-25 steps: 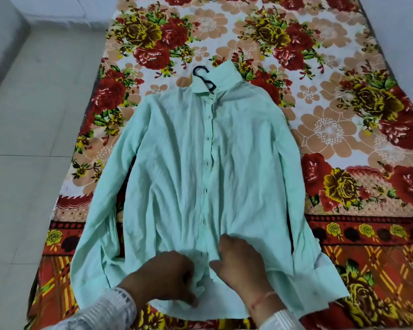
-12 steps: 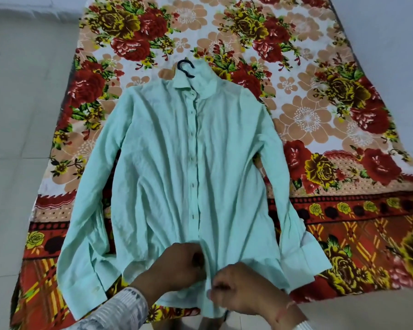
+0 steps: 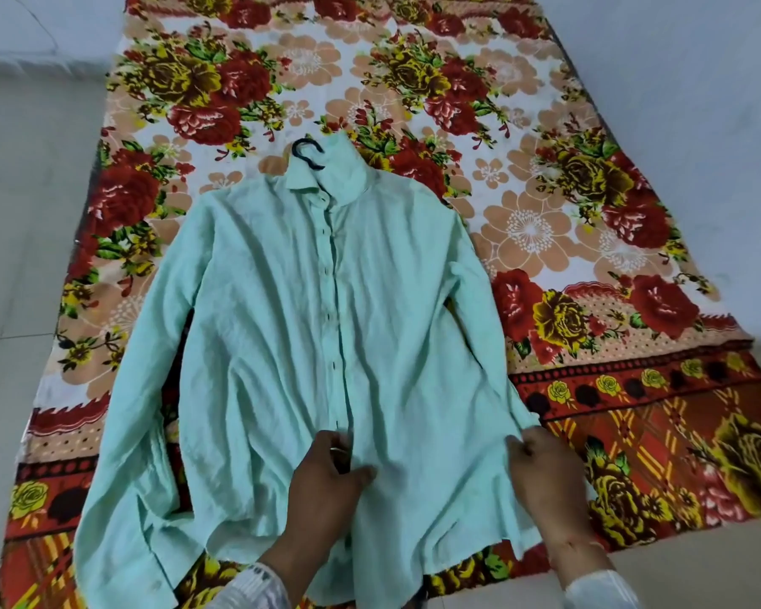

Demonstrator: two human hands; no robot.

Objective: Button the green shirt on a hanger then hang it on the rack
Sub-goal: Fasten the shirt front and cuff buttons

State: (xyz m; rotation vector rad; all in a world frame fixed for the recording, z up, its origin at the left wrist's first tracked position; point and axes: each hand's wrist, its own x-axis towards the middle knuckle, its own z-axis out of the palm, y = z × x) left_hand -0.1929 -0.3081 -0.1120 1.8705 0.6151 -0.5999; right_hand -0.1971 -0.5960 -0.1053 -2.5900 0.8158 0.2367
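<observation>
A pale green shirt (image 3: pixel 282 327) lies face up on a flowered sheet, its front placket closed down the middle. The black hook of a hanger (image 3: pixel 307 152) sticks out of the collar. My left hand (image 3: pixel 326 481) lies on the lower placket, its fingers curled into the cloth near the lowest buttons. At the shirt's right side, my right hand (image 3: pixel 545 472) pinches the edge of the fabric by the right sleeve. The shirt's left sleeve trails down to the near left corner.
The flowered sheet (image 3: pixel 545 222) covers a mattress on a pale tiled floor (image 3: pixel 23 239). A grey wall (image 3: pixel 695 103) runs along the right side. No rack is in view.
My right hand has left the lower placket and moved right to the shirt's side edge. My left hand stays on the placket. The view has shifted right and nearer.
</observation>
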